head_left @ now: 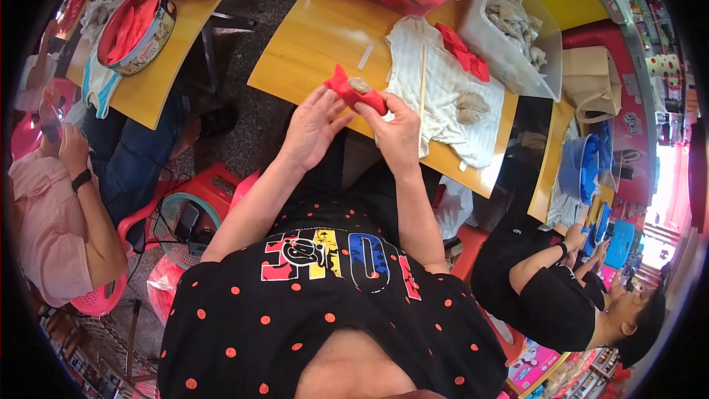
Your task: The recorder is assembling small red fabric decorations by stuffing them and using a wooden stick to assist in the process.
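While both hands meet over the table's near edge, the left hand [310, 127] cups the red wrapper [356, 93] with fingers loosely spread, and the right hand [395, 129] pinches its other end; grey filling [360, 85] sits on top. Folding evenly should keep it centred. Beyond lie a white cloth [443, 96] and a wooden table [317, 37]
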A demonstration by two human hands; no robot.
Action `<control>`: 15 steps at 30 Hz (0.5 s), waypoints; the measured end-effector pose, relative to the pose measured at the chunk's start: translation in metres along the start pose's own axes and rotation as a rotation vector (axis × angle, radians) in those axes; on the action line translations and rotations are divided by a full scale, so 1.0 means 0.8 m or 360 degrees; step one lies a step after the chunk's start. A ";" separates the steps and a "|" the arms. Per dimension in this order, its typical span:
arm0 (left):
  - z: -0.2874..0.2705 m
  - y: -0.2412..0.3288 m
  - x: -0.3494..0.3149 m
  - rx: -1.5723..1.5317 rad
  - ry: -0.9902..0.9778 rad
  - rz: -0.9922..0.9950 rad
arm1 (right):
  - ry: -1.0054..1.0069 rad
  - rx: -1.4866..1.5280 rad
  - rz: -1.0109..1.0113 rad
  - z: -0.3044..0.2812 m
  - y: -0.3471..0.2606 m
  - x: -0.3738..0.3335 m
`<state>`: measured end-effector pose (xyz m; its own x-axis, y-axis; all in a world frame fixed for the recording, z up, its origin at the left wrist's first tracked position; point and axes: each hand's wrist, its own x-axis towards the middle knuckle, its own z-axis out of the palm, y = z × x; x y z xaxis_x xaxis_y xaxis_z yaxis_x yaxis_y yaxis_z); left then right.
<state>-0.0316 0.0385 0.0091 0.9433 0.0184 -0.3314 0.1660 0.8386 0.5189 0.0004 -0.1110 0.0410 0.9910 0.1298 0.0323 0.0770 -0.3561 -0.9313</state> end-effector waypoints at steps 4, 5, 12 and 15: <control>0.004 0.001 0.001 -0.0102 -0.0147 -0.0086 | 0.0311 -0.0589 -0.0812 0.006 -0.031 -0.017; 0.002 0.000 0.000 -0.0069 -0.0160 -0.0077 | 0.0315 -0.0590 -0.0812 0.004 -0.031 -0.021; 0.014 0.003 -0.030 -0.0029 -0.0068 -0.0076 | 0.0074 -0.1082 -0.0983 -0.005 -0.025 -0.041; 0.004 -0.002 -0.041 0.0110 -0.0123 -0.0011 | -0.0036 -0.0942 -0.0942 -0.002 -0.010 -0.054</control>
<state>-0.0618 0.0348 0.0219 0.9611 -0.0315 -0.2744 0.1892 0.7990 0.5707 -0.0431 -0.1150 0.0479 0.7670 0.4643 0.4429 0.6348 -0.6496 -0.4184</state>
